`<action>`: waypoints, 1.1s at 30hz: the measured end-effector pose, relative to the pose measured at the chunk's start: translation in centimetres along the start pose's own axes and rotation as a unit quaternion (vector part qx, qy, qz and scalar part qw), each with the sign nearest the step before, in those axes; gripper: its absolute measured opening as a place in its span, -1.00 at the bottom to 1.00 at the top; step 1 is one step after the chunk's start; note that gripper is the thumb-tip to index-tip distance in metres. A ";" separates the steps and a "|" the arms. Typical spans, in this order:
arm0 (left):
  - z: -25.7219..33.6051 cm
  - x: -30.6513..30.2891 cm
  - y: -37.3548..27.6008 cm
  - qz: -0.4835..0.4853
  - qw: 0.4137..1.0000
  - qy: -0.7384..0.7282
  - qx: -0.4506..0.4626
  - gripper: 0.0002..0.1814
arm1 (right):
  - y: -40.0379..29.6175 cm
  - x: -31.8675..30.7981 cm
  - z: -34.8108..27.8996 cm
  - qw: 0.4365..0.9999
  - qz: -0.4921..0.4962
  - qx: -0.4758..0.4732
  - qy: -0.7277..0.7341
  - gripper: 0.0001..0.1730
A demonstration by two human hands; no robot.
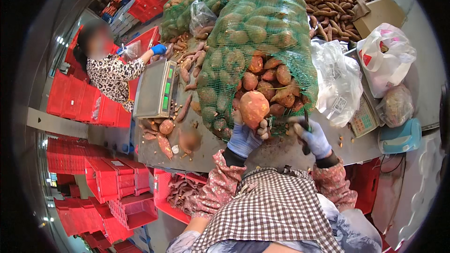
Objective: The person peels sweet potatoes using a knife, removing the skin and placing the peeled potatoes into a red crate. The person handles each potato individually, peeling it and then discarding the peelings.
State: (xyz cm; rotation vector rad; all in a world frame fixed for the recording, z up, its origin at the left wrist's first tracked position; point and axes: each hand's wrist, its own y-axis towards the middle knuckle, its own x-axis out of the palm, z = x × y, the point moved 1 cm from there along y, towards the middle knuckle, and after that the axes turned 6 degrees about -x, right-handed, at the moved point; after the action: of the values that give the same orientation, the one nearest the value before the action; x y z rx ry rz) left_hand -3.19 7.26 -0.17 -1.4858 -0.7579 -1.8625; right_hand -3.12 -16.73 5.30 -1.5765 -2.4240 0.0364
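My left hand [248, 137], in a blue knit glove with bare fingertips, holds a large round sweet potato [254, 109] upright before the torn opening of a green mesh sack [225, 59]. Inside that opening lie several reddish sweet potatoes [266, 89]. To the right, my right hand [313, 135], gloved alike, grips a dark-bladed knife [307, 126], its blade pointing up beside the sack's lower right edge. Left of the sack, more sweet potatoes [164, 144] and small cut bits lie on the metal table [218, 160].
A scale [154, 89] stands at left, near a co-worker [110, 73] in blue gloves. Plastic bags [339, 80], another scale [364, 117] and a light-blue device [400, 136] are at right. A red crate [161, 193] of slender sweet potatoes sits below the table edge.
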 end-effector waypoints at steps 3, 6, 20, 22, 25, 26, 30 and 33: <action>-0.9 1.6 -0.5 0.169 0.962 0.209 0.040 -0.24 | 2.7 2.1 -1.3 0.996 -0.005 -0.082 0.023 -0.44; -2.1 4.5 -0.3 0.208 0.912 0.335 0.109 -0.20 | 4.0 3.8 0.2 0.987 -0.071 -0.121 0.080 -0.14; 0.1 4.4 -1.3 0.329 0.931 0.098 0.126 -0.26 | 4.1 2.8 -0.3 0.965 0.069 -0.232 -0.100 -0.61; 0.1 3.4 -1.3 0.334 0.931 -0.013 0.149 -0.24 | 4.1 2.7 -0.3 0.939 0.096 -0.274 -0.186 -0.66; -0.3 2.7 -1.2 0.357 0.915 -0.059 0.181 -0.22 | 4.0 3.7 1.7 0.886 -0.035 -0.305 -0.348 -0.59; -0.5 2.5 -1.1 0.370 0.908 -0.051 0.190 -0.22 | 3.7 4.6 2.1 0.879 -0.035 -0.274 -0.388 -0.52; -1.1 3.1 -0.8 0.376 0.902 -0.048 0.209 -0.24 | 4.4 5.8 1.9 0.871 0.022 -0.255 -0.418 -0.54; -1.6 3.4 -0.7 0.412 0.883 -0.091 0.206 -0.27 | 4.7 6.2 1.3 0.869 0.018 -0.251 -0.425 -0.56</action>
State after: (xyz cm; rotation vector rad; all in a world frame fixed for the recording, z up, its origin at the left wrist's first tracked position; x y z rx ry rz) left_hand -5.25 6.12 2.80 -1.3925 -0.4432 -0.8677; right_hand -1.61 -9.03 4.51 -2.1694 -3.2667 0.1476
